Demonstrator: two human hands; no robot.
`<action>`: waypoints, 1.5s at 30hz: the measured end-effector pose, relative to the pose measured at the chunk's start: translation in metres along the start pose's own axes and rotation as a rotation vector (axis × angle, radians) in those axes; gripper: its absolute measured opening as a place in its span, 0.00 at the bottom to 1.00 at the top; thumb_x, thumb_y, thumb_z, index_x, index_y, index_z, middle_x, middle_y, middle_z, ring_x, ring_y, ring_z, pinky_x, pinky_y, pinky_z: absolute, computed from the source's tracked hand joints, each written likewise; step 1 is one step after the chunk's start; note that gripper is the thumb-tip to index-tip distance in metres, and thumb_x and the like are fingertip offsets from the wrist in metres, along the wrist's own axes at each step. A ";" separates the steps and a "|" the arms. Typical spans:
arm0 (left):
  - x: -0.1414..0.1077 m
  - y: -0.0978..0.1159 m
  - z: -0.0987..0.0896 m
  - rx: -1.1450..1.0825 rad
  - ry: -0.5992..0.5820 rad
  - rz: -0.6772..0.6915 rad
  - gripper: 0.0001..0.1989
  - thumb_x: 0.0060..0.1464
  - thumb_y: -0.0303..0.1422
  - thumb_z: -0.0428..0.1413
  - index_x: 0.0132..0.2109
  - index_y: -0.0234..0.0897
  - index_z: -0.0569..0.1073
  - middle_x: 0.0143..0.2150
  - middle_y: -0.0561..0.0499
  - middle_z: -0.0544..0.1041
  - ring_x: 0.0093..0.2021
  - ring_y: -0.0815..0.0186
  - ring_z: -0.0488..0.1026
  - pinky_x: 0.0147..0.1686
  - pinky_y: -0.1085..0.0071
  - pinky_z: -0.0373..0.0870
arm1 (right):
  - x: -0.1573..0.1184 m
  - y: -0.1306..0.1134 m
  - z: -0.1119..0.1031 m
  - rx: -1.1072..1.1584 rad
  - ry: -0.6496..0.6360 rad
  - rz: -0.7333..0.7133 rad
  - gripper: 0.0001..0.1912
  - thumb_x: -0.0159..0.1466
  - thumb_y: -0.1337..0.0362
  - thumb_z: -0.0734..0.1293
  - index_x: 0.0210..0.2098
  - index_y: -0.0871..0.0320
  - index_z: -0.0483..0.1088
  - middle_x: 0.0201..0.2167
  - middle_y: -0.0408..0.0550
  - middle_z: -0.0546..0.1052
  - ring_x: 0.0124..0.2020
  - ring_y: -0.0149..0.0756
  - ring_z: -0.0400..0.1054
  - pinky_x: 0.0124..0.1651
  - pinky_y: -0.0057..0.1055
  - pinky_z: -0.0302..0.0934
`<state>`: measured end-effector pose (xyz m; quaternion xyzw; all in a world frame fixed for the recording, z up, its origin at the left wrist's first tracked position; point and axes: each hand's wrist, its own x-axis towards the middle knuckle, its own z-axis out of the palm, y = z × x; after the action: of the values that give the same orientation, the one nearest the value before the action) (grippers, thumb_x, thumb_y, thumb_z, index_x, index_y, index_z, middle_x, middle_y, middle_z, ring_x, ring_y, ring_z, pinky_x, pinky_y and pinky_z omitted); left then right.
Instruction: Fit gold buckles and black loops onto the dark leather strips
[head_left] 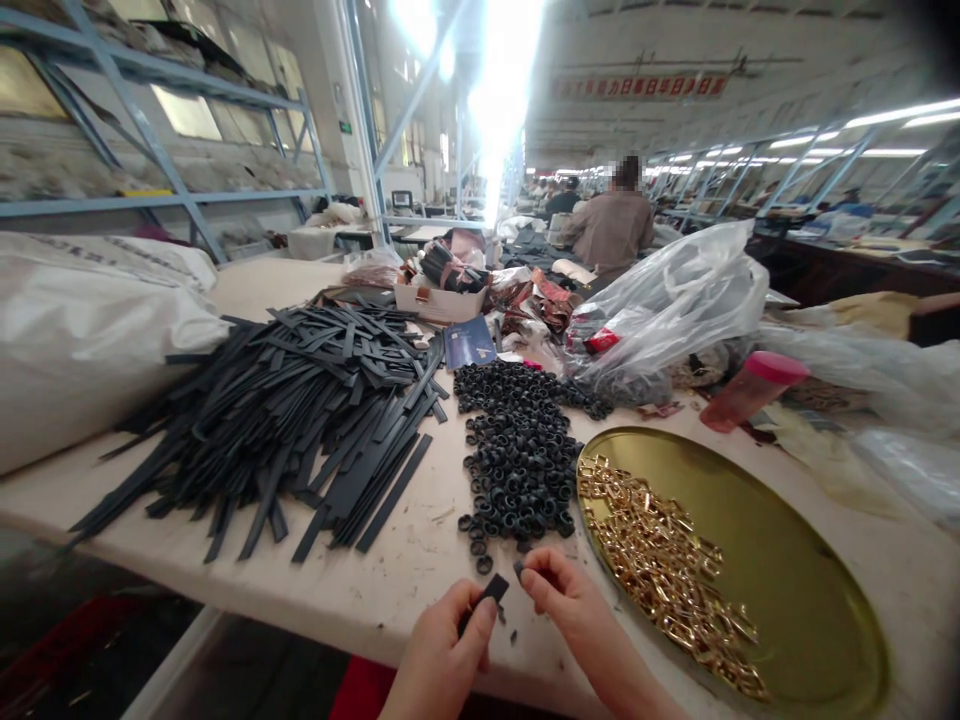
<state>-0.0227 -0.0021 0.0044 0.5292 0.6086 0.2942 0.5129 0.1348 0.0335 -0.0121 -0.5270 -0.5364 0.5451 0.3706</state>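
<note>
Strips [277, 430]: matt black, smooth | buckles [667, 560]: glossy gold metal | tray [780, 540]: shiny gold | bag [667, 300]: clear, crinkled plastic

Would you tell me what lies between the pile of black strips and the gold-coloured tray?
A heap of small black loops lies between them, as the head view shows.

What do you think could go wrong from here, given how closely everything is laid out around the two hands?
The black loops reach the rim of the gold tray, so a nudge might mix them with the metal buckles. Those lie heaped toward the right forearm, and a bump could spill some. The small dark piece at the right hand's fingertips might slip among the loops.
</note>
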 end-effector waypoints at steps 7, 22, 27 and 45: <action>-0.007 0.014 0.012 0.059 -0.140 0.026 0.14 0.53 0.40 0.45 0.30 0.34 0.68 0.18 0.59 0.60 0.19 0.72 0.60 0.20 0.77 0.54 | -0.029 -0.004 0.008 0.537 -0.037 0.179 0.15 0.49 0.55 0.71 0.26 0.59 0.66 0.20 0.38 0.66 0.22 0.26 0.58 0.28 0.25 0.53; -0.031 0.024 0.004 -0.138 -0.241 0.069 0.15 0.51 0.29 0.47 0.47 0.35 0.59 0.31 0.53 0.69 0.33 0.68 0.66 0.37 0.73 0.61 | -0.057 0.002 0.017 0.634 -0.122 0.126 0.19 0.57 0.48 0.62 0.29 0.59 0.69 0.22 0.42 0.70 0.26 0.30 0.62 0.32 0.29 0.56; -0.035 0.041 -0.006 -0.149 -0.333 -0.021 0.11 0.50 0.29 0.46 0.42 0.35 0.64 0.28 0.56 0.66 0.27 0.72 0.62 0.30 0.76 0.60 | -0.059 0.002 0.018 0.625 -0.263 0.144 0.19 0.56 0.50 0.63 0.21 0.60 0.64 0.18 0.42 0.68 0.22 0.28 0.59 0.28 0.27 0.52; -0.010 0.002 -0.004 -0.030 -0.284 -0.174 0.31 0.50 0.37 0.51 0.59 0.33 0.52 0.25 0.55 0.70 0.23 0.69 0.68 0.24 0.76 0.62 | -0.042 0.002 0.024 0.727 -0.376 0.348 0.23 0.45 0.53 0.73 0.30 0.58 0.61 0.22 0.41 0.72 0.25 0.33 0.68 0.30 0.28 0.56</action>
<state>-0.0268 -0.0099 0.0103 0.5032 0.5691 0.1800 0.6249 0.1187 -0.0127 -0.0096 -0.3369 -0.2713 0.8389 0.3304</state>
